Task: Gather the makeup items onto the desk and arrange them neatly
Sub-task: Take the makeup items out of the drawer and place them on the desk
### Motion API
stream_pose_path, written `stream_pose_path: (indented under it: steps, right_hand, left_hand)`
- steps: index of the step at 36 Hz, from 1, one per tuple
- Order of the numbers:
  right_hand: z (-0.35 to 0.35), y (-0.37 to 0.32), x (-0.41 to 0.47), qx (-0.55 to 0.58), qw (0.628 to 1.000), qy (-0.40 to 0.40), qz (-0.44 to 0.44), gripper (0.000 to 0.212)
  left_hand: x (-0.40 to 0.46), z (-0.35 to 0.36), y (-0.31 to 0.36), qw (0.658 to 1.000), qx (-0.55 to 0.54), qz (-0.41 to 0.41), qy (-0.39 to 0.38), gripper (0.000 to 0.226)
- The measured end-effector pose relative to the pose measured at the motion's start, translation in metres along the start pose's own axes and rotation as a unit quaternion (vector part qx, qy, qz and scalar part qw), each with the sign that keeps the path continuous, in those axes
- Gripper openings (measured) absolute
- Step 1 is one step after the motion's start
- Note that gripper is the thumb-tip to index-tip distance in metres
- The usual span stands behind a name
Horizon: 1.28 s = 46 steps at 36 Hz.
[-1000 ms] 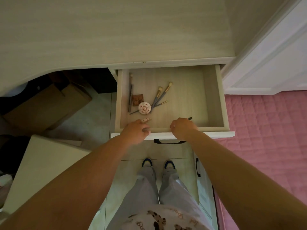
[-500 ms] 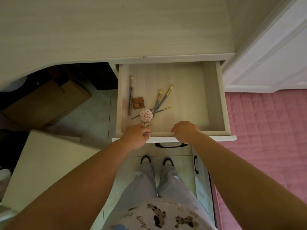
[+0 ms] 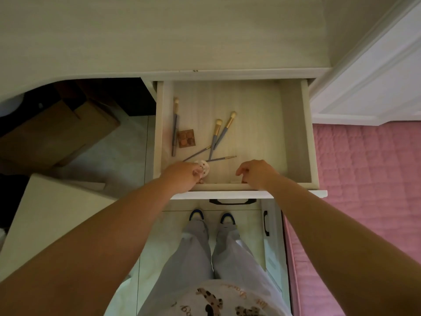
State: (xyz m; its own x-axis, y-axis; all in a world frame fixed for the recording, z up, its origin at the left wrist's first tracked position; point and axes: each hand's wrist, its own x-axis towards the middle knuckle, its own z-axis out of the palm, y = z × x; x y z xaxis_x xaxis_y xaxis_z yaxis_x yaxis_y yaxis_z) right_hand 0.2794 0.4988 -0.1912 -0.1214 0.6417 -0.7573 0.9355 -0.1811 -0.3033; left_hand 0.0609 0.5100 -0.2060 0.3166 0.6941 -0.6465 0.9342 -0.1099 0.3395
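You're at the gather step, items in the open drawer (image 3: 296,133), none on the desk (image 3: 159,37) yet. Your left hand (image 3: 182,176) has fingers curled onto the round white compact (image 3: 203,170), pinching its near edge; a full grip I can't confirm. Your right hand (image 3: 257,173) hangs loosely curled, holding nothing, over the drawer's front edge. Beyond your left fingertips: four blue-handled makeup brushes (image 3: 222,131) fanned out, a fifth by the side wall, a square brown eyeshadow palette (image 3: 186,138) between. Next, probably: lift the compact out level, then sweep the brushes together.
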Motion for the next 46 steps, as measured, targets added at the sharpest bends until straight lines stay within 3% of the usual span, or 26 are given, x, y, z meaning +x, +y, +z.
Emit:
stream_pose_path:
  steps: [5,9,17,24,31,34,36,39,42,46]
  right_hand:
    - [0.007,0.006,0.015,0.002,1.0,0.022,0.011,0.033]
    - [0.011,0.02,0.028,-0.005,0.998,0.034,0.055,0.035]
    - [0.013,0.024,0.057,-0.071,0.994,-0.047,0.065,0.045]
    - [0.031,0.019,0.079,-0.169,0.978,-0.104,0.062,0.034]
    - [0.034,0.02,0.097,-0.215,0.958,-0.187,0.045,0.009]
    - [0.029,0.023,0.099,-0.213,0.953,-0.21,0.052,0.021]
    - [0.028,0.022,0.1,-0.217,0.951,-0.217,0.048,0.016]
    - [0.03,0.019,0.101,-0.185,0.968,-0.169,0.02,0.023]
    - [0.03,0.016,0.105,-0.115,0.992,-0.028,-0.047,0.035]
    - [0.02,0.003,0.123,-0.132,0.978,0.108,-0.117,0.051]
  left_hand:
    - [0.023,0.007,0.001,0.998,0.009,-0.037,0.049,0.045]
    - [0.039,0.015,0.0,0.997,-0.002,-0.063,0.042,0.052]
    - [0.061,0.026,0.002,0.992,-0.004,-0.128,-0.003,0.079]
    - [0.075,0.036,-0.001,0.987,-0.041,-0.153,-0.031,0.078]
    - [0.085,0.039,-0.013,0.981,-0.085,-0.164,-0.06,0.083]
    - [0.087,0.041,-0.015,0.978,-0.108,-0.169,-0.058,0.083]
    - [0.087,0.042,-0.017,0.976,-0.119,-0.177,-0.055,0.084]
    - [0.087,0.042,-0.021,0.969,-0.147,-0.197,-0.036,0.085]
    - [0.089,0.042,-0.026,0.956,-0.201,-0.214,0.013,0.083]
    - [0.093,0.041,-0.036,0.926,-0.286,-0.239,0.066,0.082]
